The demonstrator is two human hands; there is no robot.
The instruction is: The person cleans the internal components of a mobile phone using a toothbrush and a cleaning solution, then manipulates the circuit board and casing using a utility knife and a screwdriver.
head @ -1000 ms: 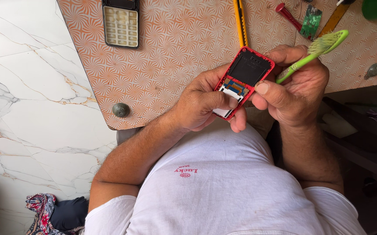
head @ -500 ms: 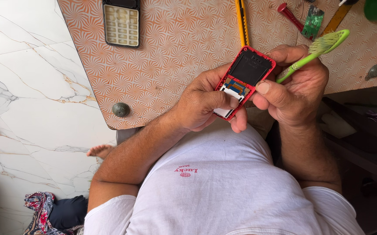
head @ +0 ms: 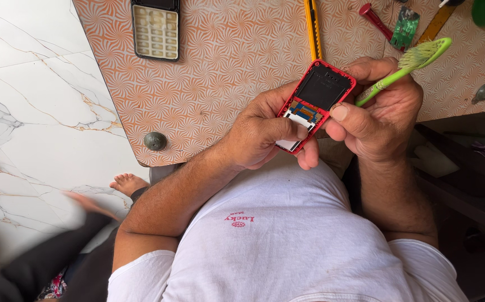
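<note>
red phone frame (head: 316,100) | pinched between left hand (head: 262,134), right hand (head: 385,114) fingers

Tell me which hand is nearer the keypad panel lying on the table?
Left. The left hand grips the red phone frame below-right of the keypad panel; the right hand, holding the green toothbrush, sits farther right.

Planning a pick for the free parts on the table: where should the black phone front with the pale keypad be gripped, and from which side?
Grip the black phone front with the pale keypad across its two long side edges, coming straight down from above. It lies flat, keypad up, on the orange patterned table; both edges are free, and pinching the narrow width probably keeps fingers off the keys. Its top end is cut off by the frame.
</note>
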